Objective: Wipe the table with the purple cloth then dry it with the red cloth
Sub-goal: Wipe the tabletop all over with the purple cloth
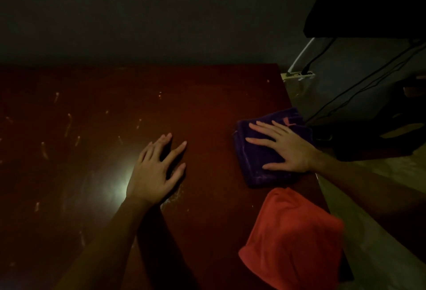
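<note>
Fingers (265, 126) splayed flat on folded, fuzzy purple cloth (258, 160).

- A dark reddish-brown wooden table (207, 96) fills most of the dim view; its glossy top carries pale scuffs and a bright glare patch.
- A folded purple terry cloth (258, 165) lies flat near the table's right edge.
- A crumpled red-orange cloth (292, 239) lies just nearer the viewer, overhanging the right edge.
- The left hand (154, 172) rests palm-down on bare wood; the right hand (285, 149) lies flat on the purple cloth.
</note>
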